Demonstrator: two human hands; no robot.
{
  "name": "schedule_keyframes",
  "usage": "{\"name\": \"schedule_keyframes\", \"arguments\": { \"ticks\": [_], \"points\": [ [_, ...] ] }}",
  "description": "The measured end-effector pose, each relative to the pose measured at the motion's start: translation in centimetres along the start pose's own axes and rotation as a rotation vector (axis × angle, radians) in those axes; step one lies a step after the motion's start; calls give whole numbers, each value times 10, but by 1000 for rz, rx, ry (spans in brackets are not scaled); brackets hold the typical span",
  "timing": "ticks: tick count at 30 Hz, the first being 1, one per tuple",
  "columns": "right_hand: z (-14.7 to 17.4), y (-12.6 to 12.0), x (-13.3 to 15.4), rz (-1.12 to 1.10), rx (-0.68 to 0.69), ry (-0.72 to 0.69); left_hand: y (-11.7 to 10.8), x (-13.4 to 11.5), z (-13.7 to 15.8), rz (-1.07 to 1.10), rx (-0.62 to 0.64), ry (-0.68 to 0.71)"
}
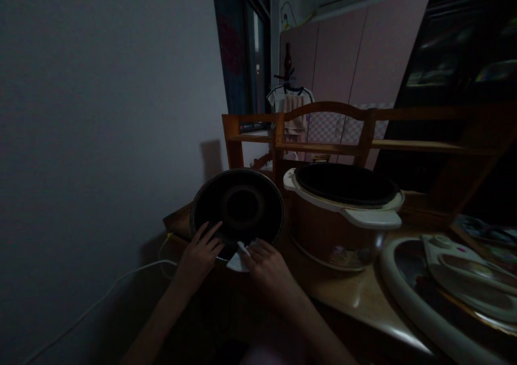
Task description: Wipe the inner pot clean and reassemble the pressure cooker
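A round black pan [243,206] with a thin pale rim leans on the wooden tabletop, its hollow side facing me. My left hand [201,254] reaches over the pan's lower left rim, fingers stretched and spread against it; its thumb is hard to make out. Bunched in the closed fingers of my right hand [263,261] is a white tissue [238,262], touching the pan's lower right rim. Part of the tissue hangs below those fingers. The dim light hides detail inside the pan.
Right of the pan stands a large rice cooker [331,230], uncovered, with white handles. Its lid [452,284] lies near the table's right front. A wooden shelf rail [323,147] runs along the back. A white cord [117,279] hangs at left beside the wall [100,112].
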State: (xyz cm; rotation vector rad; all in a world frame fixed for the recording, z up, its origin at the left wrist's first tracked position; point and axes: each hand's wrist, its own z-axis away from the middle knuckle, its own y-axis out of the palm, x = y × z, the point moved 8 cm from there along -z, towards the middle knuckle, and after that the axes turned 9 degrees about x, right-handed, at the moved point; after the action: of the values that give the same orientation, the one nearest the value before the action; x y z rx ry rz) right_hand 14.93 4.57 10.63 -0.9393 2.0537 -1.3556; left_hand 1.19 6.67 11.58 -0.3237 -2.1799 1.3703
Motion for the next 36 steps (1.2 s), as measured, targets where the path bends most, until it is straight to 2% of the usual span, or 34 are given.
{"name": "schedule_keyframes", "arguments": {
  "ticks": [3, 8, 11, 13, 16, 22, 27, 29, 32, 34, 36],
  "points": [
    [3, -3, -3, 11, -36, -6, 11, -4, -11, 13, 91, 63],
    [37, -30, -6, 35, -193, -29, 31, 1, -23, 16, 232, 3],
    [64, -46, -20, -6, -206, 115, 38, 8, -25, 10, 311, -20],
    [80, -49, -32, -17, -194, 223, 37, 10, -26, 14, 351, -21],
    [96, -38, -46, 13, -180, 319, 29, 5, -30, 56, 360, -12],
    [102, -3, -50, -21, -163, 275, 12, -9, -36, 52, 328, -100],
    [104, 4, -52, -34, -151, 316, 6, -5, -39, 64, 282, -180],
    [105, 4, -51, -11, -179, 314, -9, 0, -48, 71, 212, -211],
    [106, 7, -51, 12, -201, 300, -50, 9, -72, 31, 94, -292],
    [108, 9, -53, 8, -214, 303, -90, 16, -89, -21, -21, -376],
    [109, 10, -54, -5, -230, 318, -138, 23, -104, -20, -189, -467]
  ]
}}
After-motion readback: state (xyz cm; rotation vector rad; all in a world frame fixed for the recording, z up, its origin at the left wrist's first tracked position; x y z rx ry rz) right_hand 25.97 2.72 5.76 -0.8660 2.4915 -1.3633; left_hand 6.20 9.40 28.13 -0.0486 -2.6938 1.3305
